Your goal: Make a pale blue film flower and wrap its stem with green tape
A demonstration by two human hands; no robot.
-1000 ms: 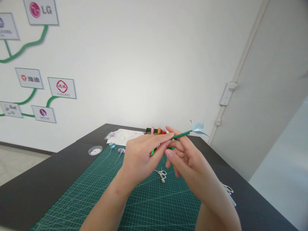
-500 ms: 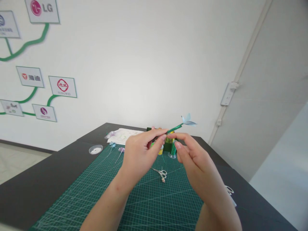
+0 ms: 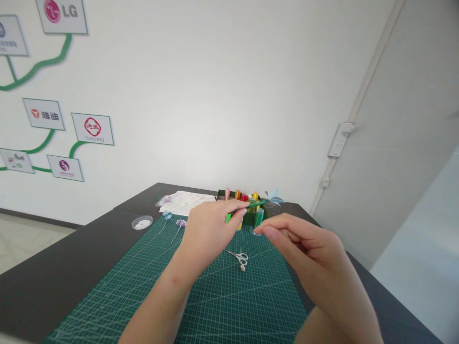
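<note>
My left hand [image 3: 211, 227] is closed, thumb and fingers pinching the green stem of a pale blue artificial flower [image 3: 274, 197]. The stem points up to the right, with the petals at its far end. My right hand [image 3: 311, 253] is lower and to the right, its thumb and forefinger pressed together in a pinch. Whatever lies between those fingertips is too small to make out. Just beyond the right fingertips stands a spool of green thread [image 3: 259, 218]. Both hands are raised above a green cutting mat [image 3: 229, 301].
White-handled scissors [image 3: 241, 258] lie on the mat. Left of them are a small blue flower [image 3: 167, 216] and a purple flower [image 3: 181, 223] on thin stems. A round dish [image 3: 142, 222], white paper [image 3: 186, 202] and a dark box [image 3: 221, 194] of colourful spools are farther back.
My right hand has moved down and to the right, away from the stem, and its fingertips have closed together. The flower in my left hand has tipped lower.
</note>
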